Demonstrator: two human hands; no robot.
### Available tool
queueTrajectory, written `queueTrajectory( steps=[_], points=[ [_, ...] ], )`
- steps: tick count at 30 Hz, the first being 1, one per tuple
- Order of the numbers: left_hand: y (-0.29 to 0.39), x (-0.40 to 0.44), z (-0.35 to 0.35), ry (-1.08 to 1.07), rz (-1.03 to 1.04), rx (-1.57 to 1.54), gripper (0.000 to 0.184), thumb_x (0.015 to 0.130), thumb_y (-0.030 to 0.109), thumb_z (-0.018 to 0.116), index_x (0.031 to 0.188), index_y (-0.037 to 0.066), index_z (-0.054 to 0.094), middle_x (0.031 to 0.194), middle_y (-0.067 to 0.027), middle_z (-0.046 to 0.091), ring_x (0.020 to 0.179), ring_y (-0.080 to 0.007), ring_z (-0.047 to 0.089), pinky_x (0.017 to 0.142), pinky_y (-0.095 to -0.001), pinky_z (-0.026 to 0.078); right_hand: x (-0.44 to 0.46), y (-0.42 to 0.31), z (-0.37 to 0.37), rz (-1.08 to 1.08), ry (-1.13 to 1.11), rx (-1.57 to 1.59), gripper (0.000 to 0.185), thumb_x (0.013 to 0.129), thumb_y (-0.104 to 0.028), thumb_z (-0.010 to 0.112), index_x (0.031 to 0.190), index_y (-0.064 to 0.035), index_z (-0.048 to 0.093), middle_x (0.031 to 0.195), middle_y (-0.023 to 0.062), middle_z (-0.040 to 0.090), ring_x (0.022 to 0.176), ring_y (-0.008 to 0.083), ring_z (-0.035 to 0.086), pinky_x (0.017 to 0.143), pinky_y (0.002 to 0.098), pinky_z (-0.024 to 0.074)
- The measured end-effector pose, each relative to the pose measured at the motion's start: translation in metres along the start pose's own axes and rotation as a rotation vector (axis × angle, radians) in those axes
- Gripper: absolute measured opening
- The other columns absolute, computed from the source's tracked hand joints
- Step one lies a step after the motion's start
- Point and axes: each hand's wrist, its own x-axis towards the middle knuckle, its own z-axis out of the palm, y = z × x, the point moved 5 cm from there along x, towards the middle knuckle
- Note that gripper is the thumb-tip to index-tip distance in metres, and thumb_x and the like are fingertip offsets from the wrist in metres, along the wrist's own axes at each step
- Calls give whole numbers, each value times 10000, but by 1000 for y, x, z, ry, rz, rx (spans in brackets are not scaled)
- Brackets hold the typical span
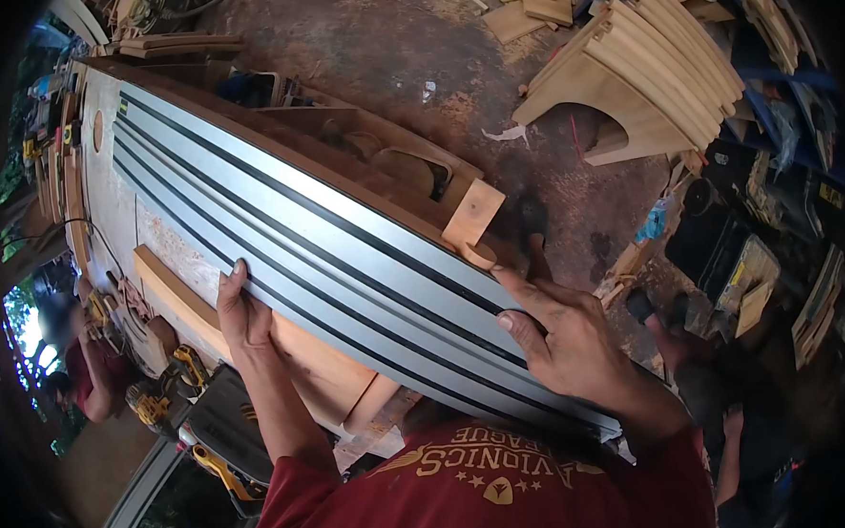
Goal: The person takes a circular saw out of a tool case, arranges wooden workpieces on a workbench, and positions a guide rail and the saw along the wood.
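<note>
A long silver guide rail (pixel 345 239) with black strips lies diagonally across the workbench (pixel 104 195), its near end by my shirt. My left hand (pixel 243 312) is closed on the rail's left edge, thumb on top and the other fingers hidden below. On the opposite edge, my right hand (pixel 570 338) grips the rail with its thumb on the face and its index finger stretched along the side. Just ahead of that fingertip sits a small wooden block (pixel 477 211) with a rounded piece at its foot. A wooden board (pixel 322 350) shows under the rail.
Yellow cordless drills (pixel 150 407) and a dark case (pixel 222 423) are at left, near another person (pixel 94 382). Curved wooden panels (pixel 637 71) stand stacked at right. Wood offcuts (pixel 533 10) lie on the floor. Another person's legs (pixel 670 332) show at right.
</note>
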Motion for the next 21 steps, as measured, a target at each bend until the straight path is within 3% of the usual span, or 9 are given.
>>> queueTrajectory(
  steps=[5, 9, 12, 15, 16, 17, 21],
  points=[
    [0, -1, 1, 13, -2, 13, 552, 919, -20, 633, 1430, -62, 428, 1333, -179, 617, 1238, -300, 620, 1118, -428, 496, 0, 2, 2, -43, 16, 4, 427, 963, -124, 654, 1363, 11, 587, 1018, 244, 692, 901, 398, 710, 770, 427, 554],
    [-1, -1, 4, -2, -11, 6, 544, 920, -22, 629, 1425, -63, 433, 1332, -181, 618, 1234, -301, 623, 1110, -429, 503, 1, 3, 1, 90, -27, 128, 432, 922, -100, 682, 1328, 29, 608, 1115, 218, 713, 965, 406, 706, 1013, 506, 483],
    [-1, -2, 2, 2, -12, 4, 530, 922, -20, 628, 1418, -56, 447, 1320, -180, 626, 1220, -300, 633, 1096, -429, 515, 1, 4, 1, 5, 17, 67, 441, 924, -101, 681, 1337, 28, 599, 1059, 230, 715, 928, 425, 699, 870, 461, 548],
    [-4, 0, 0, -24, -9, 33, 508, 920, -5, 643, 1397, -40, 473, 1280, -159, 654, 1165, -286, 666, 1047, -440, 553, 2, 1, -1, -3, -16, 15, 444, 924, -103, 678, 1343, 19, 595, 1021, 243, 712, 910, 442, 690, 876, 468, 547],
    [-5, 0, 0, -27, -16, 17, 512, 914, -3, 652, 1395, -32, 478, 1273, -156, 656, 1156, -284, 670, 1040, -439, 558, 3, -3, -2, 27, -7, 48, 430, 923, -96, 671, 1333, 14, 601, 1003, 250, 710, 894, 464, 679, 934, 484, 526],
    [-5, -1, 2, -30, -14, 6, 516, 909, -1, 660, 1393, -24, 482, 1267, -153, 658, 1147, -283, 675, 1032, -439, 563, 5, -5, -3, -40, -8, 0, 426, 925, -98, 666, 1328, 22, 598, 1001, 262, 707, 926, 478, 674, 968, 496, 515],
    [-2, -6, 25, -40, -25, -88, 603, 870, -42, 681, 1425, -1, 447, 1243, -170, 660, 1120, -308, 692, 991, -436, 594, 3, -2, -2, -14, -48, -2, 451, 923, -102, 667, 1343, 33, 577, 1070, 319, 677, 1122, 539, 605, 905, 505, 550]
  ],
)
